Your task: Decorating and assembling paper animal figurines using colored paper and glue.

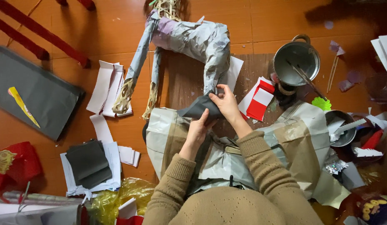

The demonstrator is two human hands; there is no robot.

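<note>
Both my left hand (197, 130) and right hand (226, 104) pinch the gray sheet (199, 107), limp, light and tearable, at its edges, pressed against the frame (193, 39) at its five o'clock leg.

Orange wooden floor (268, 21) carries it all; left of the hands (212, 114), white paper strips (105, 87) and a grey sheet stack (88, 163); right, a steel pot (296, 62).

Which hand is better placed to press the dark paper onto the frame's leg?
Likely the right hand: it already rests against the paper-covered frame at the dark grey paper. The left hand holds the paper's lower edge.
</note>
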